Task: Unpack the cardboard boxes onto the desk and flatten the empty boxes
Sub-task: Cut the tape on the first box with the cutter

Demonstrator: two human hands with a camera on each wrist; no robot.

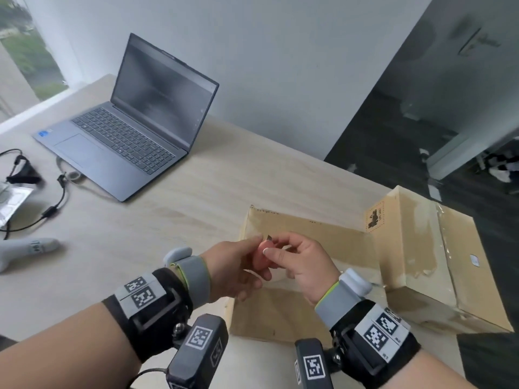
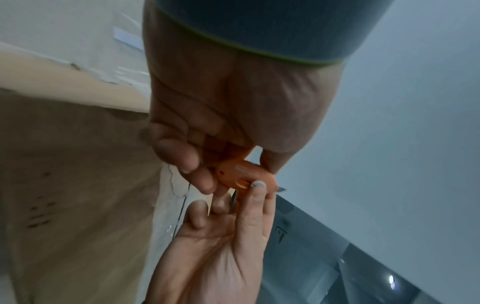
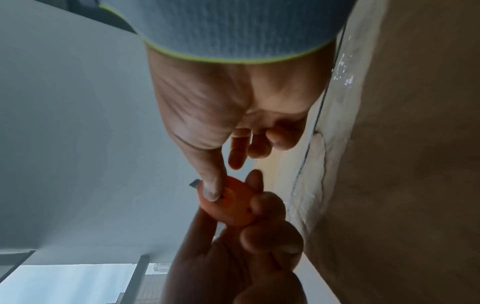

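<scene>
A small orange box cutter point(image 1: 259, 262) with a short blade tip showing is held between both hands above a brown cardboard box point(image 1: 280, 315) on the desk. My left hand point(image 1: 238, 268) grips the cutter's body with curled fingers. My right hand point(image 1: 300, 262) pinches the blade end, with its thumb on the slider. In the left wrist view the cutter point(image 2: 241, 172) sits under my left fingers, and the right thumb point(image 2: 255, 193) presses on it. The right wrist view shows the cutter point(image 3: 236, 205) beneath my right thumb point(image 3: 211, 185). A second, taped box point(image 1: 455, 262) stands to the right, touching the first.
An open laptop point(image 1: 146, 122) sits at the back left of the light wooden desk point(image 1: 168, 214). Black cables point(image 1: 56, 203), a white packet point(image 1: 11, 203) and a grey sock-like item point(image 1: 28, 248) lie at the left. Dark floor point(image 1: 407, 130) lies beyond the desk's right edge.
</scene>
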